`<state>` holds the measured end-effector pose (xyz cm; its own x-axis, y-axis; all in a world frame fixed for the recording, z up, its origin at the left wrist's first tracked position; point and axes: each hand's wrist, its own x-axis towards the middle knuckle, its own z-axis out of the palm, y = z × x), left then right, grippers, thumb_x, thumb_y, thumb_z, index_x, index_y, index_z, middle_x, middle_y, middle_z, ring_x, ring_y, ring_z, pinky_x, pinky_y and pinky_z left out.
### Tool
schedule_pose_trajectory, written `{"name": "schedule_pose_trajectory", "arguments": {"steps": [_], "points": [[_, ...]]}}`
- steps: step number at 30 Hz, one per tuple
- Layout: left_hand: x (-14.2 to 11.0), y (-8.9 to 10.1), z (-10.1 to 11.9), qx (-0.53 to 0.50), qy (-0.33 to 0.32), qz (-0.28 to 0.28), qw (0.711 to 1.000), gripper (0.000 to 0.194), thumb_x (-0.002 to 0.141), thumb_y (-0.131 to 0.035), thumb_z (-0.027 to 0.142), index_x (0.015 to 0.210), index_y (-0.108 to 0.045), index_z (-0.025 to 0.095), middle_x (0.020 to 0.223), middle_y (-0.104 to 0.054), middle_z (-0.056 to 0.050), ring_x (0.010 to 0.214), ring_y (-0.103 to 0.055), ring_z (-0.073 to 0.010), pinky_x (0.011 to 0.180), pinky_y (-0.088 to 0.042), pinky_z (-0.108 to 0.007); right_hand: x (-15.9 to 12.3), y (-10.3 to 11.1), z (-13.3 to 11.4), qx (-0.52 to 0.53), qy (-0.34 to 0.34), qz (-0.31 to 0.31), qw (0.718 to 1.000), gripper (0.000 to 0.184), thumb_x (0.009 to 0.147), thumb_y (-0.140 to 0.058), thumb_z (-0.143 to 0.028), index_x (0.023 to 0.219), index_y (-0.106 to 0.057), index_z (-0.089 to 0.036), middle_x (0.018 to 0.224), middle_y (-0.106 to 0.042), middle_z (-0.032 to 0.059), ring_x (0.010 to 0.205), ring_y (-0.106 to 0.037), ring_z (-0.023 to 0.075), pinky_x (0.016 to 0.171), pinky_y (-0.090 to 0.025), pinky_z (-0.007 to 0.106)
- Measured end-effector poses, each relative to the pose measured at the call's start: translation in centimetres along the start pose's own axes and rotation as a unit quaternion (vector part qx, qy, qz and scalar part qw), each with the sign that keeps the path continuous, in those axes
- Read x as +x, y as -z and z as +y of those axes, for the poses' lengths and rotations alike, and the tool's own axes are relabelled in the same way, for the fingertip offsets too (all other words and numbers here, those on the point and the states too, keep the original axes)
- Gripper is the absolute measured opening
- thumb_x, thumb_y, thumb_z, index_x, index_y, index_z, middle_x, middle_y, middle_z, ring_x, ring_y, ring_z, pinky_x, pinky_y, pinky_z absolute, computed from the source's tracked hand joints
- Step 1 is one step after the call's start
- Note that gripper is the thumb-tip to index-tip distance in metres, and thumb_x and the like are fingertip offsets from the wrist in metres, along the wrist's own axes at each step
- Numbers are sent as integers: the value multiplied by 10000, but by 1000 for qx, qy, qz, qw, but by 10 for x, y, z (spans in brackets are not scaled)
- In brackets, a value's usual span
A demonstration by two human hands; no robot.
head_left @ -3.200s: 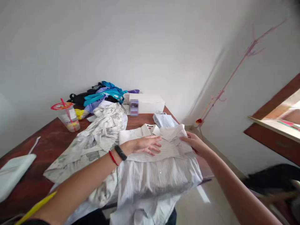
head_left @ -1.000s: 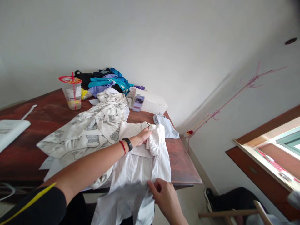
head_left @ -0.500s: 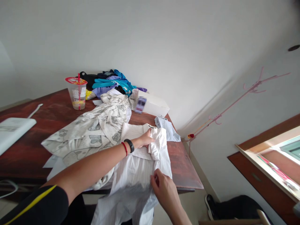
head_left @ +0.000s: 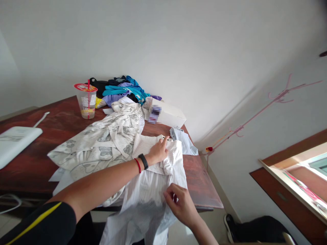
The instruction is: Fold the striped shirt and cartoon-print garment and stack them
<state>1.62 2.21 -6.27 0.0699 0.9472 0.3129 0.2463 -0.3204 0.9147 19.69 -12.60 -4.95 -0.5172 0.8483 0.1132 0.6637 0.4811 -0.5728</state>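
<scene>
A white pin-striped shirt (head_left: 150,190) lies over the front edge of a dark red wooden table (head_left: 35,163), its lower part hanging off. My left hand (head_left: 158,152) rests near the shirt's collar, fingers curled on the folded cloth. My right hand (head_left: 178,204) pinches the shirt's right edge near the table's front edge. A cream garment with grey bear prints (head_left: 102,143) lies just left of the shirt.
A plastic cup with a red lid and straw (head_left: 87,100) stands at the back, by a heap of blue, purple and black clothes (head_left: 120,90). A white box (head_left: 168,115) and a pale blue cloth (head_left: 184,140) sit at the right end. A white device (head_left: 15,143) lies left.
My right hand has slid down from the collar to the shirt's lower right edge, folding that side inward. My left hand stays by the collar. The view has shifted slightly.
</scene>
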Motion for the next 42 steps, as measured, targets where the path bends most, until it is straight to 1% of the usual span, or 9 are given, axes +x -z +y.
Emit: {"name": "schedule_pose_trajectory", "arguments": {"steps": [3, 6, 11, 17, 22, 27, 31, 37, 42], "points": [[-6, -1, 9, 122, -131, -27, 983, 621, 891, -571, 128, 1490, -435, 219, 1571, -392, -167, 1499, -301, -356, 1208, -249, -474, 15, 11, 20, -9, 4, 112, 994, 235, 1015, -475, -333, 829, -577, -234, 828, -635, 42, 759, -611, 192, 706, -485, 298], [-13, -5, 12, 185, -229, -127, 947, 510, 980, -454, 181, 1490, -455, 183, 1645, -327, -170, 1562, -187, -349, 1246, -148, -526, 40, 22, 49, -49, 37, 160, 985, 197, 1015, -454, -311, 1008, -634, -230, 1078, -665, 102, 1042, -628, 253, 941, -495, 397], [-25, -12, -4, 238, -156, -202, 937, 609, 961, -583, 380, 1519, -450, 174, 1661, -303, -199, 1556, -167, -440, 1225, -106, -635, 90, 36, 92, -21, 21, 207, 978, 272, 1006, -433, -323, 1146, -636, -209, 1280, -637, 138, 1215, -605, 274, 1034, -488, 462], [-27, -14, -8, 271, -105, -199, 936, 734, 909, -640, 543, 1511, -485, 153, 1651, -294, -245, 1546, -136, -494, 1201, -111, -692, 156, 37, 102, -20, 72, 90, 993, 420, 1033, -437, -427, 1335, -624, -204, 1507, -544, 131, 1470, -425, 273, 1214, -337, 488], [-22, -17, -8, 317, -83, -208, 921, 721, 910, -599, 618, 1477, -539, 177, 1621, -363, -236, 1523, -228, -484, 1197, -154, -694, 183, 20, 122, 8, 45, 6, 999, 607, 1042, -364, -550, 1499, -520, -181, 1591, -473, 122, 1569, -234, 315, 1272, -181, 573], [-23, -14, 2, 403, -69, -235, 882, 763, 954, -483, 664, 1551, -439, 191, 1657, -310, -205, 1546, -194, -452, 1216, -188, -661, 184, 15, 135, 26, 43, 17, 999, 618, 1013, -433, -564, 1506, -528, -204, 1591, -478, 95, 1563, -242, 344, 1275, -175, 583], [-22, -13, 8, 441, -40, -246, 862, 809, 929, -461, 744, 1571, -406, 255, 1686, -256, -177, 1550, -181, -458, 1204, -202, -678, 182, 19, 136, 68, 56, 58, 994, 528, 986, -525, -504, 1427, -616, -228, 1471, -613, 85, 1477, -426, 345, 1235, -314, 537], [-20, -12, 14, 476, 1, -237, 847, 1089, 892, -377, 843, 1648, -135, 97, 1693, -161, -250, 1566, -176, -408, 1227, -221, -623, 178, 28, 138, 129, 27, 138, 982, 381, 962, -563, -429, 1207, -749, -204, 1253, -749, 107, 1133, -702, 323, 1016, -530, 458], [-20, -12, 19, 487, -6, -234, 841, 962, 965, -304, 771, 1652, -134, 119, 1688, -180, -247, 1563, -207, -389, 1216, -244, -637, 174, 40, 134, 181, 2, 206, 962, 331, 955, -566, -440, 989, -763, -176, 966, -803, 93, 870, -746, 264, 820, -562, 358]]}}
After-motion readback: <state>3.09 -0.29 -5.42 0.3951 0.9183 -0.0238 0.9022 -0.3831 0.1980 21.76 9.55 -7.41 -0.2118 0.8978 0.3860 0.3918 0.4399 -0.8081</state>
